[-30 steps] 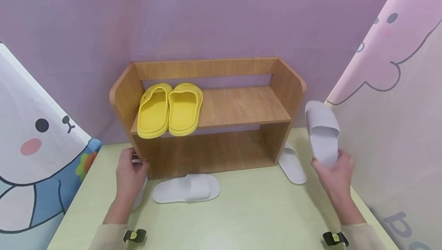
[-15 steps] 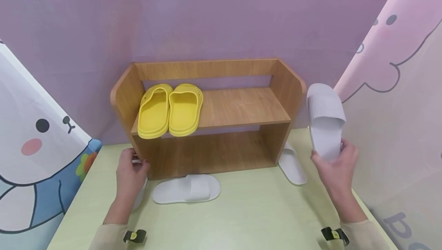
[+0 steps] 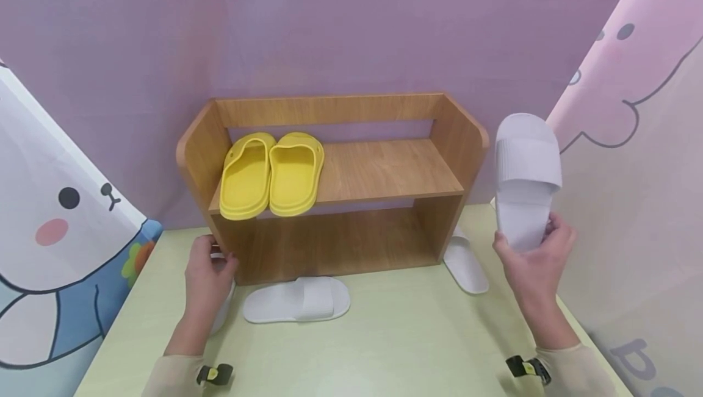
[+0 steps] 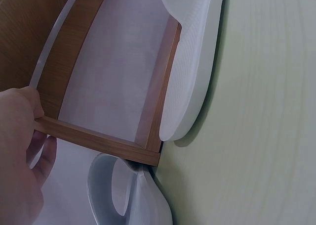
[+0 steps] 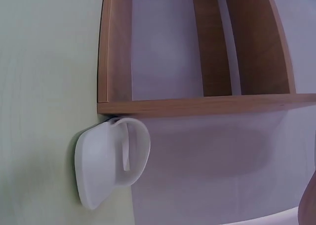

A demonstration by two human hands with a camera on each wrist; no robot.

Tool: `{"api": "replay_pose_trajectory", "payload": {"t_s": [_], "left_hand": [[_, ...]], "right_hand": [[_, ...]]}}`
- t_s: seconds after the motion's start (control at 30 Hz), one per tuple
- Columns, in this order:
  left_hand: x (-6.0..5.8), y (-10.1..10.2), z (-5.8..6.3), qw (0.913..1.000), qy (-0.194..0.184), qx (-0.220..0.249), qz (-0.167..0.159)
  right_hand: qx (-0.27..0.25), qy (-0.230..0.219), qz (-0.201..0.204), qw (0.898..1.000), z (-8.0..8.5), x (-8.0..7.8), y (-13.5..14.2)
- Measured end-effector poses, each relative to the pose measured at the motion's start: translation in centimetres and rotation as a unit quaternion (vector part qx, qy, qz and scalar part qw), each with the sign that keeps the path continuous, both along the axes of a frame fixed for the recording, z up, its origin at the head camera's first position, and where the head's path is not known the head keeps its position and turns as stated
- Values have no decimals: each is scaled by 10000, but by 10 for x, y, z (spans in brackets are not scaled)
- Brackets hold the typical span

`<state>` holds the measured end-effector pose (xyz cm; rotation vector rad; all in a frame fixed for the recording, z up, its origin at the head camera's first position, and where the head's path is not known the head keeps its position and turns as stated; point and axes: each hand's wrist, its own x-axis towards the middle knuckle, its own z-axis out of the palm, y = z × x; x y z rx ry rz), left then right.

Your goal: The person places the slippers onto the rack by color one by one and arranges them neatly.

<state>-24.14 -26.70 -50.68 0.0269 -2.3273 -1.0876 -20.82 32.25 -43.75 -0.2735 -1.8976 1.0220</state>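
In the head view my left hand (image 3: 204, 278) grips the left side panel of a small wooden shoe rack (image 3: 384, 171); the left wrist view shows thumb and fingers on either side of that panel's edge. A white slipper (image 3: 222, 311) lies partly hidden under this hand, outside the rack. My right hand (image 3: 537, 266) holds another white slipper (image 3: 527, 159) by its heel end, toe up, in the air beside the rack's right side. At the edge of the right wrist view only a sliver of that hand shows. Two yellow clogs (image 3: 245, 186) stand side by side on the upper shelf's left half.
One white slipper (image 3: 280, 302) lies sideways in front of the rack on the pale green table (image 3: 384, 348). A further white slipper (image 3: 465, 268) sits against the rack's right side. Purple cloth (image 3: 340, 25) hangs behind, with printed cartoon cloths at both sides.
My right hand has lifted the white slipper higher and a little to the right, its sole straightening toward upright. My left hand and the rack have stayed in place.
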Motion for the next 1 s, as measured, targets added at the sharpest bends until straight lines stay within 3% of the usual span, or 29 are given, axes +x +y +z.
{"api": "replay_pose_trajectory", "payload": {"t_s": [0.4, 0.63, 1.0], "left_hand": [[0, 0, 0, 10000, -15, 7, -8], [0, 0, 0, 10000, -54, 13, 2], [-1, -1, -1, 10000, 44, -20, -38]], "right_hand": [[2, 750, 313, 9967, 17, 10, -22], [607, 1313, 621, 9875, 23, 11, -32], [1073, 1563, 1298, 9733, 31, 8, -59]]}}
